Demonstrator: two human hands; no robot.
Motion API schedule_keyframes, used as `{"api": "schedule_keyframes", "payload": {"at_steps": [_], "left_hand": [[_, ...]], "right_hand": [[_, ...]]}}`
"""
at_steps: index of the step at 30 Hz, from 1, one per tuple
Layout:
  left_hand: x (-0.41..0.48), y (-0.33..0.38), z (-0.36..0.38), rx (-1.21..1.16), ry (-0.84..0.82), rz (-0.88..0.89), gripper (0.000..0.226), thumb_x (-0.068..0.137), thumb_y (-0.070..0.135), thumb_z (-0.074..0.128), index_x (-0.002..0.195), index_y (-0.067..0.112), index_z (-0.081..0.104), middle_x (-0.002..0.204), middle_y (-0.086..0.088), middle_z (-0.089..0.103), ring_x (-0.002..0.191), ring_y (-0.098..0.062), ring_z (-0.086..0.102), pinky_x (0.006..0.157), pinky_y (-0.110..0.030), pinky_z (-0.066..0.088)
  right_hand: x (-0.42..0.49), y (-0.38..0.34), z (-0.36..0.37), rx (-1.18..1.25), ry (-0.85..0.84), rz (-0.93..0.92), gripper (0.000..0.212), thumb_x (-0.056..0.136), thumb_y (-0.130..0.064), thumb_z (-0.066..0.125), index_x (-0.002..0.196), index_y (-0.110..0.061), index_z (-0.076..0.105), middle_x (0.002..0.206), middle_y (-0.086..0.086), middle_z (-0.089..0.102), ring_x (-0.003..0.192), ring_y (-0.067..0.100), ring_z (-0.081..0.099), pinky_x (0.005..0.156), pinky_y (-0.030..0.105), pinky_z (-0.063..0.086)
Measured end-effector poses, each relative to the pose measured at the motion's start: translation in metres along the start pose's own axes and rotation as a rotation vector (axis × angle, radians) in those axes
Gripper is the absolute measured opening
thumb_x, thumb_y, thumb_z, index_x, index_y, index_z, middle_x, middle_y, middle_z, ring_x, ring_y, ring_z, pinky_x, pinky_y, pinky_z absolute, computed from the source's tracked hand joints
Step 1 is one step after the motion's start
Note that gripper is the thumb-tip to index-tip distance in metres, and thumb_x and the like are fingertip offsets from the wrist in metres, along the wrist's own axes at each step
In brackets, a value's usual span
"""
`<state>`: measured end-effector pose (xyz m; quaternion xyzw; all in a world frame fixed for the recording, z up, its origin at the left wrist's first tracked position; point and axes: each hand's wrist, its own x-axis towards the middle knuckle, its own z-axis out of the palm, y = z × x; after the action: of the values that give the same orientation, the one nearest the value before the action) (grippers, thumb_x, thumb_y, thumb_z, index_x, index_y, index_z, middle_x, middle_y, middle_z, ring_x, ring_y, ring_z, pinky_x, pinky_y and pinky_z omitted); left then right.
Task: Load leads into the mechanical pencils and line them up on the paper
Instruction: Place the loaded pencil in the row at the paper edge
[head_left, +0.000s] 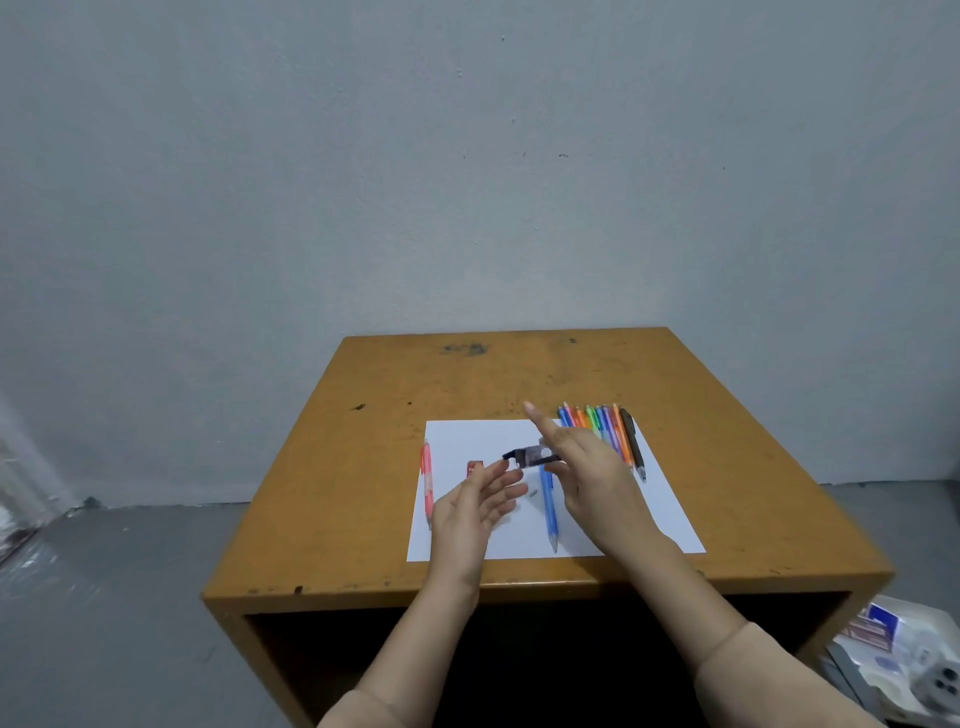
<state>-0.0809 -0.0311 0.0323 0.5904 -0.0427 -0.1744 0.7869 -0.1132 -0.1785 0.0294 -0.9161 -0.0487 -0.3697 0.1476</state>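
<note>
My right hand (587, 467) covers the near parts of several pencils in the coloured row (605, 428) and the top end of the blue pencil (549, 506). The dark case (530, 456) at its fingers is motion-blurred, so I cannot make out its contents. The grey speck (533, 491) on the paper (467, 540) is too small to identify. The frame edge cuts off the boxes (904, 660) at lower right.

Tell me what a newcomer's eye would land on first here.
Two hands meet over the white paper on the orange-brown table: the right hand pinches a small dark lead case, held out toward the open left hand. Next come the bright pencils packed in a row at the paper's far right corner. A blue pencil lies alone mid-sheet, a pink pencil along the left edge.
</note>
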Motion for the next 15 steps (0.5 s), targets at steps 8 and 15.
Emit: {"api": "schedule_keyframes", "payload": {"at_steps": [8, 15], "left_hand": [[0.001, -0.005, -0.008, -0.241, 0.051, -0.122, 0.039, 0.1, 0.033, 0.04, 0.107, 0.003, 0.063, 0.1, -0.015, 0.072, 0.092, -0.028, 0.07, 0.083, -0.033, 0.055], [-0.001, -0.005, -0.012, -0.226, 0.008, -0.134, 0.044, 0.101, 0.035, 0.038, 0.112, 0.0, 0.062, 0.102, -0.016, 0.072, 0.094, -0.029, 0.07, 0.088, -0.034, 0.054]], "right_hand": [[0.004, 0.0, 0.003, -0.065, -0.057, -0.1, 0.104, 0.071, 0.009, 0.075, 0.15, -0.022, 0.015, 0.093, 0.003, 0.071, 0.083, 0.019, 0.065, 0.072, 0.036, 0.055], [0.007, 0.007, 0.008, -0.2, -0.068, -0.219, 0.066, 0.057, 0.011, 0.084, 0.115, -0.017, 0.07, 0.104, 0.002, 0.072, 0.095, 0.022, 0.066, 0.073, 0.035, 0.054]]}}
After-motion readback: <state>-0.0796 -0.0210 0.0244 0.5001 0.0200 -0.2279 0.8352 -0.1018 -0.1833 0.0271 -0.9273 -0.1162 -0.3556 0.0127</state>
